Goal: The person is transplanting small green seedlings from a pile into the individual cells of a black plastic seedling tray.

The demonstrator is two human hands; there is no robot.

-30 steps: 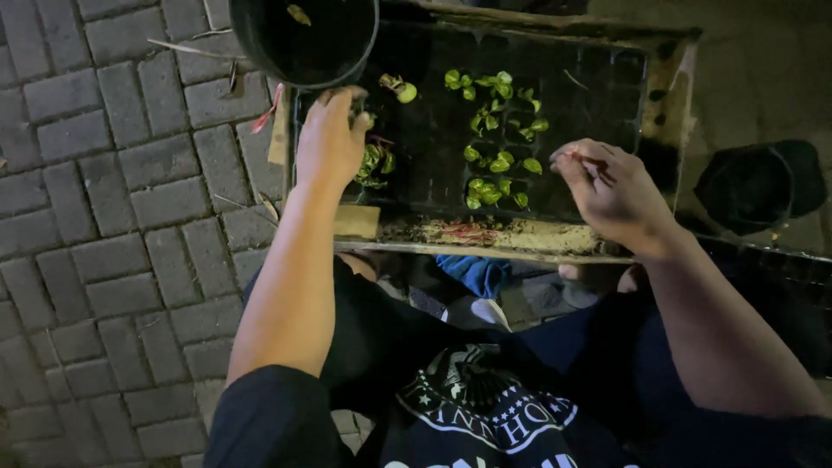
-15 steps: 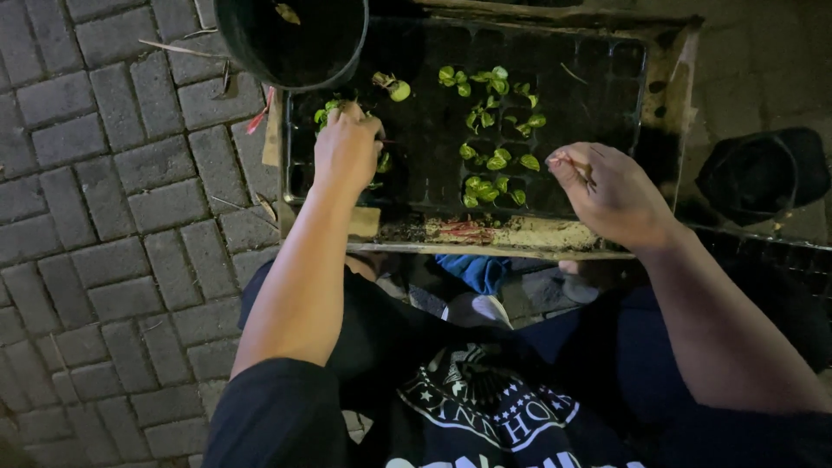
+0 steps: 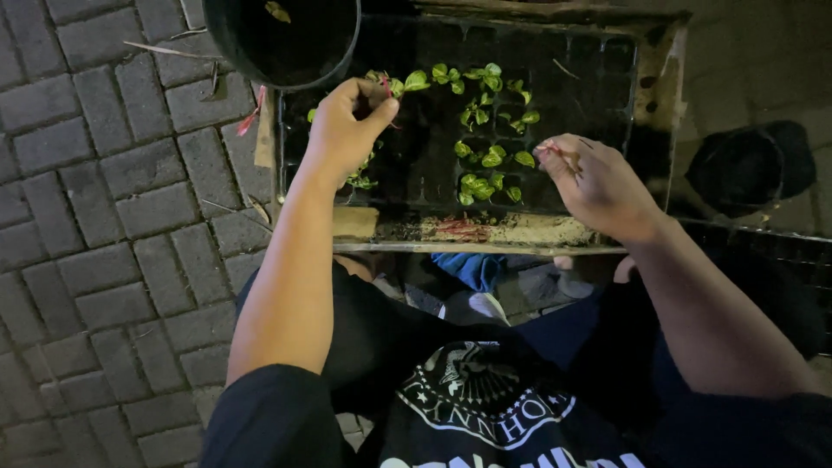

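Moved: left hand [image 3: 342, 130] lifted off tray [image 3: 555, 65], pinching seedling [image 3: 407, 83].
Right hand [image 3: 598, 186]: pinching thin stem [image 3: 559, 154].
Risk: tight pinch may snap the stem.

Head view — steeply downward, close overhead

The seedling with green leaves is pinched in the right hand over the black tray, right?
Not the right hand: the head view shows the left hand pinching the seedling over the black tray.
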